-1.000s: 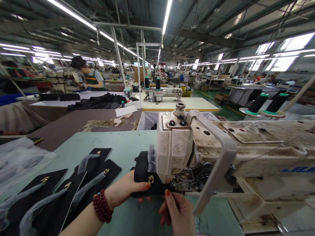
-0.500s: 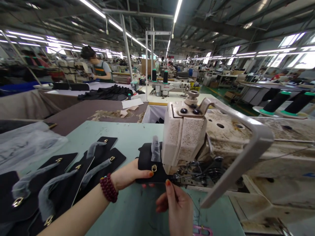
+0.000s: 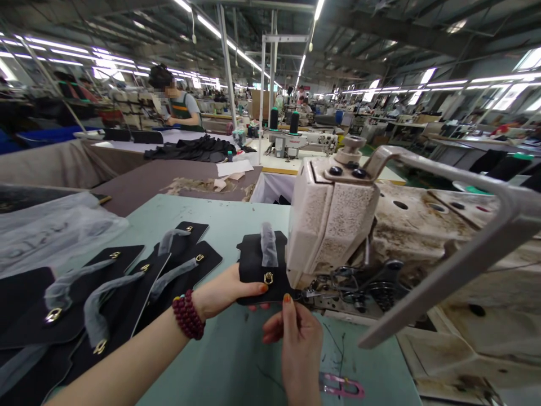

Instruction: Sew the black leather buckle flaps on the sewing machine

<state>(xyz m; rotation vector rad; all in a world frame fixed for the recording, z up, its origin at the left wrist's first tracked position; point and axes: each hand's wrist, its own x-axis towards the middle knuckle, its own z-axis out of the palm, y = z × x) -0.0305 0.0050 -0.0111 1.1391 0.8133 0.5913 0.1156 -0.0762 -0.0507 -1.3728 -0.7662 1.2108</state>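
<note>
My left hand grips the near left part of a black bag panel, thumb on top and fingers underneath. The panel carries a plastic-wrapped strap and a gold ring fitting. Its right side lies by the stitching area of a worn white sewing machine. At the panel's near edge, my right hand is closed, thumb tip on the edge and the other fingers curled; their tips are partly hidden. The needle is hidden behind the machine head.
Several similar black panels with wrapped straps overlap on the left of the green table. Pink thread snips lie right of my right hand. A bent metal bar juts from the machine. Another person works far left.
The view has turned slightly, shifting most things right and up. My right hand has slid a little left relative to the machine, showing more of the pink snips. My left hand keeps its hold.
</note>
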